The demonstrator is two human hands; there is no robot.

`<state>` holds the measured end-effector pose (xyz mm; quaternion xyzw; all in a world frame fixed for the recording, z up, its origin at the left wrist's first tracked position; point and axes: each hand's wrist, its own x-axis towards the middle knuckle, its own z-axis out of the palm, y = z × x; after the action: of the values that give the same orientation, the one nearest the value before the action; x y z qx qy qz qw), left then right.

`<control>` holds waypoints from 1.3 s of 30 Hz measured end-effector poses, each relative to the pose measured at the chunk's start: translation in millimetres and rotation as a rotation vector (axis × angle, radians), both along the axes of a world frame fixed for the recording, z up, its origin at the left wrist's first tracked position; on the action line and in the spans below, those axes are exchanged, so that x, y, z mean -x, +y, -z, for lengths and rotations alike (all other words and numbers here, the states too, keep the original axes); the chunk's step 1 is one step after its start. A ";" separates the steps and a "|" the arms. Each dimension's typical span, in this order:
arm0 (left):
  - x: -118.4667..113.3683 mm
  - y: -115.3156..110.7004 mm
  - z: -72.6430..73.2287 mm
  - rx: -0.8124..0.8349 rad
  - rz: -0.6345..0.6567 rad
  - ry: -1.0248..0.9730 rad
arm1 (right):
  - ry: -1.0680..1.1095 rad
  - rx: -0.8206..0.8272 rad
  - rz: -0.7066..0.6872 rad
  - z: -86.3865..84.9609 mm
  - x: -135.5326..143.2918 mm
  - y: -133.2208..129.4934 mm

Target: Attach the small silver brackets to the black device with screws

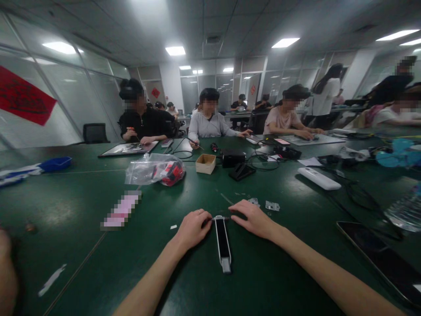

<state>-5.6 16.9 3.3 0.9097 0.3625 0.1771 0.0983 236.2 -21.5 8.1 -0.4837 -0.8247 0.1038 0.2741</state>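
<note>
A narrow device with a white frame and a long black face [222,239] lies on the green table between my hands, its pale grey end piece [226,265] toward me. Thin dark bits stick out sideways at its far end. My left hand [194,229] has its fingers curled and pinched at the left of that end; what they grip is too small to make out. On the other side, my right hand [252,219] has its thumb and forefinger a little apart, close to the right-hand bit.
Small silvery packets [272,206] lie beyond my right hand. Farther off are a bag with red-black items [169,171], an open box [205,164] and a white case [319,178]. A dark phone [378,259] lies right. Another person's arm [7,267] enters left; several people sit opposite.
</note>
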 end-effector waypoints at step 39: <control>0.4 0.3 1.2 -0.006 -0.006 -0.012 | -0.064 0.214 0.222 -11.2 1.3 -6.9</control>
<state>-6.0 17.2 2.2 0.9078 0.3640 0.1841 0.0973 234.9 -28.4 19.3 -0.6014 -0.7588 0.1444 0.2043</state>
